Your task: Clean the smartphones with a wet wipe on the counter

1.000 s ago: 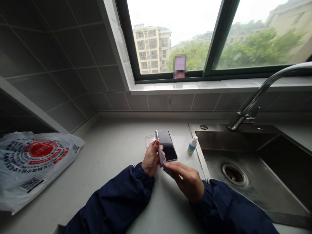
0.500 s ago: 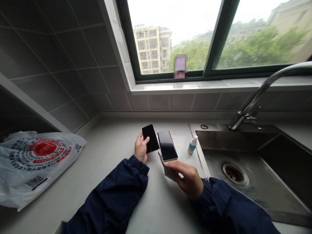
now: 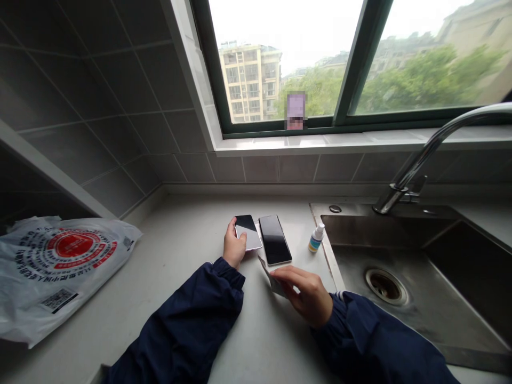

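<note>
My left hand grips a smartphone by its left side, thumb over the screen. Bright light reflects off the lower part of that screen. Just to its right, a second smartphone lies face up on the counter, its dark screen showing. Below this one, my right hand pinches a thin grey cloth between thumb and fingers, its edge sticking up to the left. A small white spray bottle with a blue and yellow label stands upright near the sink.
A steel sink with a tall chrome faucet takes up the right side. On the left, a white plastic bag with red and black print lies on the counter. A window is above the back wall.
The smartphone in my left hand has been lowered and tilted, so its screen now catches bright light. My right hand and the cloth have hardly moved.
</note>
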`<state>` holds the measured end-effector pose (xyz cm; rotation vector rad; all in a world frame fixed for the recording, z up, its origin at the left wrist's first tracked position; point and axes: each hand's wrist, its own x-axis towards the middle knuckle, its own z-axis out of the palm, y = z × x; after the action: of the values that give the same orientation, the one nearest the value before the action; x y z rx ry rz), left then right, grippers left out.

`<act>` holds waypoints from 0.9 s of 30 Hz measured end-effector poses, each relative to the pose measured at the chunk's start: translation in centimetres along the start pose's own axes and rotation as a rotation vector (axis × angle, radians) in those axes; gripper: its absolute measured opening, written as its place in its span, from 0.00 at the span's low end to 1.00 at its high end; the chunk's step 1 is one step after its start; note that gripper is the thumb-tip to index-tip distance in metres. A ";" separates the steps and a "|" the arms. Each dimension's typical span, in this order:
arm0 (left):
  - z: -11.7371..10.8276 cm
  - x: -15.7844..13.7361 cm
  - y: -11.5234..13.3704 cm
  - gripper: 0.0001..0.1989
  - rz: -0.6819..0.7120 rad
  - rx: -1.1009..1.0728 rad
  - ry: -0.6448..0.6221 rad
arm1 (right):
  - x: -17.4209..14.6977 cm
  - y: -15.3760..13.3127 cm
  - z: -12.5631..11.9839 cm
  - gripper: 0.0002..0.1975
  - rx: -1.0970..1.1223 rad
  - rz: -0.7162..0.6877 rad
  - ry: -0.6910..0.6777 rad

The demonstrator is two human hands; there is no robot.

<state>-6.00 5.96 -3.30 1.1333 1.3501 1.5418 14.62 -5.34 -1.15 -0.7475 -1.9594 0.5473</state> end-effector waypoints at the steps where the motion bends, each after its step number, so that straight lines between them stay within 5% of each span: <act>1: 0.0 0.0 -0.1 0.33 0.007 0.024 0.007 | 0.0 0.1 0.0 0.15 -0.002 0.004 -0.003; 10: -0.1 0.2 0.1 0.34 0.007 0.193 -0.010 | -0.2 0.3 0.0 0.14 -0.013 0.017 -0.016; 17: -0.2 -0.5 0.0 0.32 0.155 0.358 0.074 | -0.2 0.3 0.0 0.14 -0.008 0.016 -0.019; 27: 0.8 -1.8 -0.1 0.21 0.241 0.432 0.035 | 0.2 0.1 -0.1 0.17 -0.003 0.079 -0.030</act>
<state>-4.72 4.49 -3.60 1.5882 1.6713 1.4760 14.67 -5.15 -1.08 -0.8254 -1.9653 0.6058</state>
